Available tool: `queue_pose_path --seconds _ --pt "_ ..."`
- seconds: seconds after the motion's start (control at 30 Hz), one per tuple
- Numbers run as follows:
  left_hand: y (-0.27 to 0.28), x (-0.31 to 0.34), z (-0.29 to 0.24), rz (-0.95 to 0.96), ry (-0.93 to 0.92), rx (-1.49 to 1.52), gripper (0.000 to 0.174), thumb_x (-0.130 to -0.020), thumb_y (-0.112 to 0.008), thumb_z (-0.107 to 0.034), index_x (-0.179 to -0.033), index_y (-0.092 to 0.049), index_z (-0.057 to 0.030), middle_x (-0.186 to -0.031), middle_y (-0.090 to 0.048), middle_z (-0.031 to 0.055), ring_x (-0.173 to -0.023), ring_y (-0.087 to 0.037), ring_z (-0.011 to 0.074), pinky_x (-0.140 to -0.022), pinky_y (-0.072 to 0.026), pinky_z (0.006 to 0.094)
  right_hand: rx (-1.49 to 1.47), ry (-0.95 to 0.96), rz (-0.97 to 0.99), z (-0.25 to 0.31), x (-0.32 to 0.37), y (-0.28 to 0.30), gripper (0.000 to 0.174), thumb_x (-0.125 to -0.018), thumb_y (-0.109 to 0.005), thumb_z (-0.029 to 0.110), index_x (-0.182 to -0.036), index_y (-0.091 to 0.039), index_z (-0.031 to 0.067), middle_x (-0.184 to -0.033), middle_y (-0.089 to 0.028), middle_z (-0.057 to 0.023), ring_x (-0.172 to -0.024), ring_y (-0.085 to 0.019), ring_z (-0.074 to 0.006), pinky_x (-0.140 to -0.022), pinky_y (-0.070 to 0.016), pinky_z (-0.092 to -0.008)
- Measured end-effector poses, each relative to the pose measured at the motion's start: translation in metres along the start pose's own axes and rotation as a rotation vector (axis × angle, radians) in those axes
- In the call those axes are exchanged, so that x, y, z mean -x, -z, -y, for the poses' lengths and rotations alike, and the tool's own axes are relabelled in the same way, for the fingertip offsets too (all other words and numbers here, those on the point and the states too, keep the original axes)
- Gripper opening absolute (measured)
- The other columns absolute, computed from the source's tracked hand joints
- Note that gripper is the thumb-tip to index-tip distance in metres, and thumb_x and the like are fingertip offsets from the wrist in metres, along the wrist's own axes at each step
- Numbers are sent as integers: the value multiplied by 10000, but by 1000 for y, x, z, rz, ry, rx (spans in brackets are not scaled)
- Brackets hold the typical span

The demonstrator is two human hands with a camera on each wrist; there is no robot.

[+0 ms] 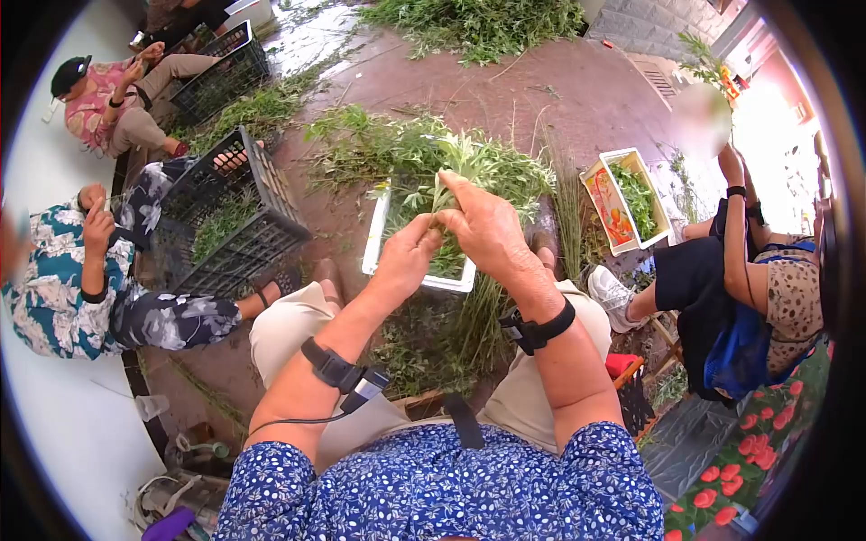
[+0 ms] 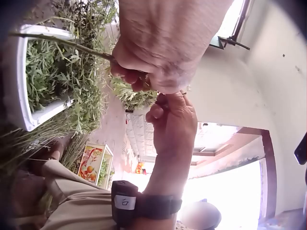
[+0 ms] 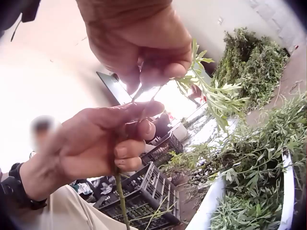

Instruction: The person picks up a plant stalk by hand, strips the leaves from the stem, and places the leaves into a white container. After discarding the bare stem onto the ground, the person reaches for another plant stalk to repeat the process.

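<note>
Both hands meet over a white plastic box [image 1: 371, 245] heaped with green leafy cuttings. My left hand [image 1: 404, 255] grips a long thin green stem [image 3: 121, 196], which runs down out of the fingers in the right wrist view. Close against it, my right hand [image 1: 485, 225] pinches the upper part of the plant between thumb and fingers. Pale green toothed leaves [image 3: 213, 93] spread out beyond the right fingertips. In the left wrist view, the bare stem [image 2: 62, 43] sticks out sideways from the left hand. Part of the stem is hidden within the fingers.
Stripped stalks [image 1: 566, 203] lie right of the box, near a printed carton [image 1: 616, 209] holding greens. Black crates [image 1: 244, 239] stand at left beside seated people. A large leafy pile [image 1: 478, 27] lies on the floor ahead. Another person sits at right.
</note>
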State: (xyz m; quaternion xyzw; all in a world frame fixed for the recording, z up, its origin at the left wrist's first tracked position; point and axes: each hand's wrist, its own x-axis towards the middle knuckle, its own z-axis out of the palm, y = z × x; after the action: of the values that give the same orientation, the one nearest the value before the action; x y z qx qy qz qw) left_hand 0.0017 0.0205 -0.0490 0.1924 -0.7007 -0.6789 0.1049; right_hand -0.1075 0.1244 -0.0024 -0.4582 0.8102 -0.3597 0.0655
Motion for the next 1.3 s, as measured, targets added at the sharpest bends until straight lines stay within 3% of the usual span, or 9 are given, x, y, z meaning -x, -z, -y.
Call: queue_pose_path --seconds 0.1,0.23,0.33,0.57,0.67,0.77,1.0,1.17,1.3 --pt "-2 4 -9 -52 63 -107 236 -904 -502 -146 -1115 -579 -71 -852 -597 38 -754 -495 96 -684 -427 264 -19 19 -52 -5 -4 -9 366 -813 -543 280 -1101 -573 56 -965 -615 -187 -921 -578 -359 -789 -458 -410" --pt "3 -9 36 38 -45 74 204 -890 -481 -42 -1058 -590 -6 -1007 -605 17 -935 -539 102 -805 -435 259 -39 -1 -42 -2 -2 -18 166 -714 -540 222 -716 -548 56 -725 -598 -160 -704 -595 -354 -622 -474 -439" --pt "4 -10 31 -29 42 130 162 -906 -521 -145 -990 -606 -36 -774 -545 -69 -622 -408 14 -504 -298 187 127 76 -79 0 -1 -26 135 -691 -594 142 -730 -496 56 -718 -563 -122 -723 -600 -324 -602 -478 -404" --pt "-9 -1 -9 -48 180 -12 207 -937 -471 -205 -964 -615 -59 -593 -429 -67 -494 -346 22 -435 -265 182 510 69 -425 -24 -12 12 48 -751 -530 74 -754 -490 101 -671 -515 -65 -563 -554 -191 -540 -479 -307" --pt "-7 2 -12 -88 199 10 205 -930 -473 -186 -985 -617 -50 -586 -408 -64 -505 -349 21 -435 -250 192 -11 24 -584 -42 -14 28 129 -803 -573 170 -845 -524 58 -768 -543 -164 -677 -564 -347 -578 -458 -415" --pt "-1 -4 -7 -138 122 28 217 -927 -483 -215 -1024 -606 -64 -599 -450 -47 -523 -397 36 -454 -290 209 -821 -362 -281 -27 -8 35 95 -830 -538 24 -915 -569 51 -715 -549 4 -573 -512 -60 -466 -407 -224" --pt "0 -3 -4 -130 39 85 228 -938 -476 -260 -1018 -600 -86 -621 -480 -42 -523 -396 23 -464 -317 174 -941 -480 -6 -12 -2 25 256 -851 -500 98 -1089 -547 15 -835 -587 -32 -544 -514 -45 -457 -387 -192" --pt "2 0 -3 -94 -92 -103 243 -934 -473 -262 -1041 -577 -71 -695 -540 23 -613 -501 93 -564 -414 251 -890 -446 12 -9 -7 10 382 -827 -558 131 -1162 -505 -43 -673 -546 -10 -497 -476 -43 -434 -359 -203" --pt "-2 2 1 -107 -35 -131 244 -930 -481 -239 -1055 -565 -47 -730 -565 30 -625 -520 93 -588 -441 261 -975 -433 45 -5 -9 1 238 -829 -580 136 -991 -572 -38 -581 -492 18 -469 -454 -42 -409 -337 -197"
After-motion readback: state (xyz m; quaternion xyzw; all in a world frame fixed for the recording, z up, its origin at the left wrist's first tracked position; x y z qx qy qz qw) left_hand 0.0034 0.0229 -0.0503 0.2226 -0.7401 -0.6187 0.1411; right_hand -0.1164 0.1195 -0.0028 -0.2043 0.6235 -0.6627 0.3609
